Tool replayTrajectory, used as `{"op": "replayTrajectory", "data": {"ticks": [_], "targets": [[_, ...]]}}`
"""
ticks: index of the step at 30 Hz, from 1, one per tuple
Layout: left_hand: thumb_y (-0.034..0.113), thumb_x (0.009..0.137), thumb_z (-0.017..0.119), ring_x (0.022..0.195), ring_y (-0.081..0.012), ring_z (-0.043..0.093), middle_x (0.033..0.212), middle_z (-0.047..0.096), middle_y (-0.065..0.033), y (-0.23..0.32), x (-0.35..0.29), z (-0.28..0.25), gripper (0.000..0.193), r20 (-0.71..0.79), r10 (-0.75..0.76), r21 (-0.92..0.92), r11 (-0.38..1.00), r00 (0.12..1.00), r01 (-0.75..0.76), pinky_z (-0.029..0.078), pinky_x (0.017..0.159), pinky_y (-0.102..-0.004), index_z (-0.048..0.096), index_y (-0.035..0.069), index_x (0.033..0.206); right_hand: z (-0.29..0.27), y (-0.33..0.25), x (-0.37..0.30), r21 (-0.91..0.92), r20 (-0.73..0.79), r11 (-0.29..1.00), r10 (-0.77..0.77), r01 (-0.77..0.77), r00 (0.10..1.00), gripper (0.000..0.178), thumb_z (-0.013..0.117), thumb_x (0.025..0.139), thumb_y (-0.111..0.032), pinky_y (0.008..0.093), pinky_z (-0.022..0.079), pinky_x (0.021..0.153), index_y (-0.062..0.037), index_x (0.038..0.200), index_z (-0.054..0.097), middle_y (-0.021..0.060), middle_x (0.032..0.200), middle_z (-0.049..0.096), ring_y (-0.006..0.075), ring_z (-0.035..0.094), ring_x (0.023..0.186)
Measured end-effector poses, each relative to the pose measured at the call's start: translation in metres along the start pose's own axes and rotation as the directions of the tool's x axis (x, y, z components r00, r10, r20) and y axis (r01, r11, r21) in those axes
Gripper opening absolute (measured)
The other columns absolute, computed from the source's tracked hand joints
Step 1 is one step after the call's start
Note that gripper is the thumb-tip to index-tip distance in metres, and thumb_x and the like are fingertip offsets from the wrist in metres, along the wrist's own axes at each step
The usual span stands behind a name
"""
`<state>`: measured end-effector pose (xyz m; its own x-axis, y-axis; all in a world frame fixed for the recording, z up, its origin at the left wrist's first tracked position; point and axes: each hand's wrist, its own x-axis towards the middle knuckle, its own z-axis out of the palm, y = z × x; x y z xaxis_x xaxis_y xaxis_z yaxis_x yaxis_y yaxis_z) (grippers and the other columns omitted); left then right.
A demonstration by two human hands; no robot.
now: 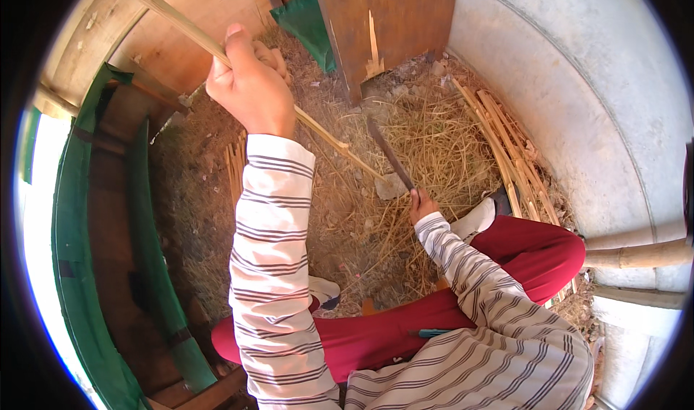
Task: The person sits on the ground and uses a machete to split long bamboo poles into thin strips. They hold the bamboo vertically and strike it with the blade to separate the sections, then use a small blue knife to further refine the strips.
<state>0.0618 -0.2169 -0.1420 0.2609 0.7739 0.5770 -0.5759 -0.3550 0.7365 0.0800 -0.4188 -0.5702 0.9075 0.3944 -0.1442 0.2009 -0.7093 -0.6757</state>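
Observation:
My left hand (254,88) is raised at the upper left, its fingers wrapped round a long, thin bamboo stick (322,130). The stick slants from the top left edge down to the right, and its lower end meets a flat grey stone (391,187) on the ground. Lower and to the right, my right hand (422,205) grips a dark, long-bladed knife (387,152) by its lower end. The blade points up and away, just right of the stick's lower end, with a small gap between them.
Pale shavings (441,146) cover the ground beyond my right hand. Split bamboo strips (506,150) lie along the curved pale wall (564,63). A wooden panel (397,27) stands ahead, green-covered rails (72,265) at left. A teal object (431,333) rests at my lap.

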Motion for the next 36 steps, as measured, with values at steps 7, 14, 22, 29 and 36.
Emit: {"op": "replayTrajectory", "data": {"ticks": [7,14,22,29,36], "targets": [[0.018,0.096,0.049,0.037,-0.0091,0.032,0.048,0.030,0.0013,0.003,0.000,0.001,0.037,-0.009,-0.033,0.032,0.999,0.999,0.033,0.025,0.036,-0.0271,0.035,0.009,0.063,0.027,0.040,-0.020,0.008,0.192,0.967,0.250,-0.256,0.949,0.040,0.034,0.105,-0.037,0.0518,0.051,0.059,-0.0056,0.125,0.048,0.0257,0.074,0.063,0.0414,0.063,0.062],[0.014,0.094,0.049,0.042,-0.0082,0.022,0.051,0.023,0.0019,0.009,-0.002,-0.013,0.032,-0.110,-0.055,-0.013,0.998,0.992,0.054,0.014,0.041,-0.0285,0.032,0.010,0.067,0.017,0.024,-0.017,-0.238,0.483,0.964,0.224,-0.119,0.847,0.045,0.025,0.106,-0.040,0.0519,0.051,0.069,-0.0050,0.125,0.045,0.0260,0.081,0.064,0.0418,0.063,0.071],[0.016,0.094,0.051,0.042,-0.0079,0.022,0.052,0.023,0.0026,0.010,-0.006,-0.003,0.035,-0.070,-0.044,-0.004,0.999,0.997,0.044,0.014,0.040,-0.0284,0.031,0.010,0.066,-0.007,-0.005,0.000,-0.084,0.147,0.994,0.080,-0.068,0.986,0.048,0.033,0.104,-0.045,0.0538,0.049,0.066,-0.0033,0.106,0.056,0.0256,0.072,0.062,0.0447,0.063,0.070],[0.015,0.095,0.050,0.037,-0.0083,0.031,0.048,0.031,0.0009,0.004,-0.002,-0.018,0.035,-0.034,-0.033,-0.015,0.999,0.999,0.033,0.024,0.035,-0.0275,0.036,0.007,0.064,-0.006,-0.019,-0.042,0.020,0.218,0.979,0.192,-0.202,0.957,0.038,0.040,0.104,-0.035,0.0491,0.050,0.056,-0.0001,0.114,0.052,0.0238,0.069,0.062,0.0388,0.063,0.061],[0.017,0.094,0.051,0.038,-0.0085,0.031,0.049,0.031,0.0015,0.012,-0.004,-0.018,0.034,-0.061,-0.056,0.012,0.998,0.997,0.057,0.023,0.036,-0.0265,0.037,0.008,0.064,0.030,0.027,-0.018,-0.243,0.498,0.949,0.301,-0.202,0.813,0.054,0.030,0.104,-0.044,0.0528,0.053,0.075,-0.0021,0.138,0.041,0.0303,0.103,0.064,0.0436,0.065,0.084]]}}
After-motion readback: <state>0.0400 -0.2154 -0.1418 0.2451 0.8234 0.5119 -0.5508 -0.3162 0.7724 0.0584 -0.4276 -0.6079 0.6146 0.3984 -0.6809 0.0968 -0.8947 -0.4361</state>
